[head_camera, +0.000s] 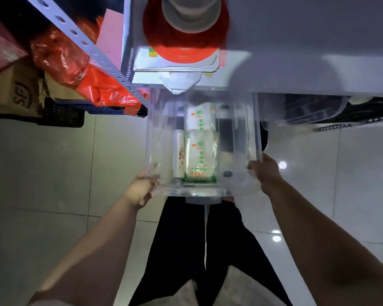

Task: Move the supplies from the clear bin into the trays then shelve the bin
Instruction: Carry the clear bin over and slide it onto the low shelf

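I hold a clear plastic bin (237, 138) in front of me above the floor, its far end under the edge of a white shelf. My left hand (142, 188) grips its near left corner and my right hand (264, 173) grips its near right side. Inside lie two white-and-green packets, one near (200, 157) and one farther back (200, 115), with a white tube (178, 155) to their left.
A white shelf board (307, 62) spans the top right. On it sits a tray (175, 67) holding an orange roll (186, 38). A perforated metal upright (93, 54), orange plastic bags (80, 69), a cardboard box (16, 91) and a dark crate (62, 115) stand left.
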`<state>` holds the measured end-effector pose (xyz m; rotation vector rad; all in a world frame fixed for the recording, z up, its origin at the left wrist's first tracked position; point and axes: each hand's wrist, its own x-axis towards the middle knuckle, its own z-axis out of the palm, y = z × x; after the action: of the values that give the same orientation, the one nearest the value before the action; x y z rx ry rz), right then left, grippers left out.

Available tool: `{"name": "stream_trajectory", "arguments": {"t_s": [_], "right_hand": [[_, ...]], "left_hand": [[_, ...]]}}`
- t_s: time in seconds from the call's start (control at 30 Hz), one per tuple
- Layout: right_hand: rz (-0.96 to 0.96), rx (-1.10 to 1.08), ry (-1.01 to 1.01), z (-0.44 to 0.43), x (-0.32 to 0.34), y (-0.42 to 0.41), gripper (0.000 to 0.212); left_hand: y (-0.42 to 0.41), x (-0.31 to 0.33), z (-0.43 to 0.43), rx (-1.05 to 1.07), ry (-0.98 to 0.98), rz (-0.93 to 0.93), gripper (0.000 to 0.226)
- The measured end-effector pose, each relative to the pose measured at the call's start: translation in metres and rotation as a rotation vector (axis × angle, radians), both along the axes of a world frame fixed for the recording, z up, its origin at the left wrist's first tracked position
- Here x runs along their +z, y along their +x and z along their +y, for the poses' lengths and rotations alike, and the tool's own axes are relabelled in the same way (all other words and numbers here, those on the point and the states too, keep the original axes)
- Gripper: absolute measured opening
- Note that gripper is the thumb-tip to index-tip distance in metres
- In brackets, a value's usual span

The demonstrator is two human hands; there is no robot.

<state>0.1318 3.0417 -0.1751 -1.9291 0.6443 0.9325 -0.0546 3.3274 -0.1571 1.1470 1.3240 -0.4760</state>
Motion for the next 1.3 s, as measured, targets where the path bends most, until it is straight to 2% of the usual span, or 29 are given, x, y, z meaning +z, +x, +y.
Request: {"name": "stream_trajectory", "arguments": {"t_s": [0.07, 0.2, 0.37, 0.47, 0.57, 0.7, 0.83, 0.93, 1.0, 1.07, 1.2, 1.3], "right_hand": [[0.001, -0.05, 0.054, 0.015, -0.014, 0.006, 0.016], [0.18, -0.246, 0.175, 0.024, -0.037, -0.01, 0.019], [0.313, -0.483, 0.308, 0.021, -0.057, -0.058, 0.018], [0.268, -0.62, 0.351, 0.025, -0.061, -0.071, 0.021], [0.129, -0.708, 0.37, 0.029, -0.06, -0.059, 0.026], [0.057, -0.689, 0.404, 0.045, -0.059, -0.022, 0.029], [0.085, -0.578, 0.374, 0.061, -0.048, 0.0, 0.041], [0.093, -0.588, 0.344, 0.057, -0.029, -0.003, 0.048], [0.109, -0.588, 0.315, 0.046, -0.016, -0.008, 0.046], [0.122, -0.609, 0.324, 0.028, -0.006, -0.013, 0.044], [0.107, -0.727, 0.342, -0.027, 0.003, -0.014, 0.031], [0.096, -0.871, 0.373, -0.074, 0.0, -0.007, 0.027]], "left_hand": [[0.01, -0.013, 0.018, 0.025, 0.031, -0.018, 0.053], [0.026, -0.036, 0.034, 0.244, -0.016, -0.041, 0.061], [0.027, -0.052, 0.045, 0.219, -0.052, -0.053, 0.072], [0.024, -0.061, 0.049, 0.248, -0.072, -0.041, 0.073], [0.034, -0.071, 0.052, 0.287, -0.105, -0.087, 0.066], [0.067, -0.081, 0.061, 0.289, -0.089, -0.182, 0.056], [0.092, -0.071, 0.067, 0.132, 0.086, -0.136, 0.057], [0.097, -0.048, 0.064, -0.157, 0.362, -0.15, 0.073], [0.101, -0.033, 0.053, -0.361, 0.562, -0.182, 0.07], [0.107, -0.02, 0.032, -0.493, 0.675, -0.245, 0.064], [0.137, 0.0, -0.033, -0.644, 0.607, -0.336, 0.053], [0.175, 0.013, -0.095, -0.581, 0.467, -0.392, 0.042]]}}
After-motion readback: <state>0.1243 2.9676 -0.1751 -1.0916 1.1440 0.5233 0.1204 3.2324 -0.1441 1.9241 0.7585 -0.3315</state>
